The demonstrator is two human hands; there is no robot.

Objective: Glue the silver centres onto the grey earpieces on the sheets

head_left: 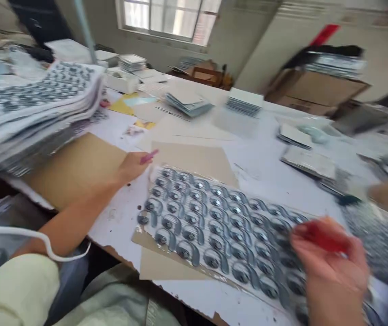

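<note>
A sheet of silvery swirl-shaped decorations with shiny round centres [214, 224] lies slantwise before me, clear film showing along its edges. Beyond its far left corner is my left hand [133, 166], fingers drawn together. A slim pink piece [149, 156] projects from them; whether it is held or worn on a finger is unclear. Over the sheet's right part, my right hand [333, 262] is curled and blurred by motion. Something red [328, 237] shows inside its fingers, too smeared to name. Tan cardboard [170, 267] sticks out beneath the sheet, and another piece [194, 156] lies behind it.
A thick stack of patterned sheets [44, 95] rises at the left, with a brown board [78, 167] beside it. Several small stacks of cards [244, 102] stand farther back. At the back right sits an open cardboard box [319, 90]. A white cable [13, 231] crosses my left arm.
</note>
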